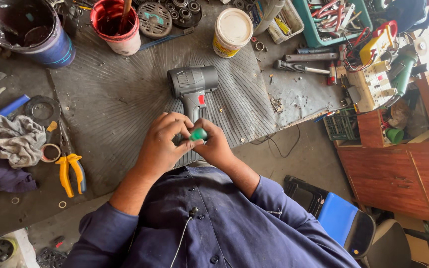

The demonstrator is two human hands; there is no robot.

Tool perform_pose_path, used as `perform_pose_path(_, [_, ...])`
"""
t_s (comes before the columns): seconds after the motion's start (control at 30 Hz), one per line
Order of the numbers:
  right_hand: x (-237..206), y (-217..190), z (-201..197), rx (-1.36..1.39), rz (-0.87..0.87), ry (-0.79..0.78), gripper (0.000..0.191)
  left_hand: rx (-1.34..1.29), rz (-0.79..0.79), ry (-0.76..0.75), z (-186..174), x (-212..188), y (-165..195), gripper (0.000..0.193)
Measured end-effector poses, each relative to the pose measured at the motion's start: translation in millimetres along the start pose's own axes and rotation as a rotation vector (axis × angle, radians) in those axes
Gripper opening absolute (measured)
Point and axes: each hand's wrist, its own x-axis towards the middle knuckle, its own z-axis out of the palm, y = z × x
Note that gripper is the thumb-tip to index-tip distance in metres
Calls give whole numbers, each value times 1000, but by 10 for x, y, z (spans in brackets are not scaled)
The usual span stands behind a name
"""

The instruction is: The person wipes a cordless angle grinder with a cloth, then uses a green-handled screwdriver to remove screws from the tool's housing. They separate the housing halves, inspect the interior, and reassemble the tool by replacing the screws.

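A grey power-drill body with a red trigger lies on the ribbed rubber mat, its handle toward me. Just below it my left hand and my right hand meet around a small green part. Both hands pinch it with their fingertips, so most of it is hidden. My blue sleeves fill the lower middle of the view.
Yellow-handled pliers and rags lie at left. A dark bucket, a red-rimmed pot and a white tub stand at the back. A teal tool tray, a screwdriver and a wooden cabinet are at right.
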Motion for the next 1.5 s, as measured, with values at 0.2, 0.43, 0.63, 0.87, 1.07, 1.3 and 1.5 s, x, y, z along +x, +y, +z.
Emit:
perform_pose_path(0.2, [55,-42,-119,-141,-301,-72,18,-33,126,-54,-31,66,-48,30])
perform_pose_path(0.43, [76,37,-140,-188,-244,-87,27,-18,89,-18,25,117,-55,41])
perform_pose_path(0.63, [178,70,-202,-309,-248,107,19,-182,133,-101,-32,63,-76,21])
perform_pose_path(0.87, [643,-98,-269,-863,148,211,100,-230,-11,102,-33,-9,-91,21])
perform_pose_path(1.07, [784,-173,-118,-982,324,-35,91,-100,-56,302,-123,-67,-183,22])
perform_pose_path(1.3, [881,-196,-654,-1197,81,-438,64,-244,-49,343,-206,-133,-282,20])
perform_pose_path(1.5, [942,2,-742,-1032,-418,-404,55,-171,-43,255,-146,-59,-228,18])
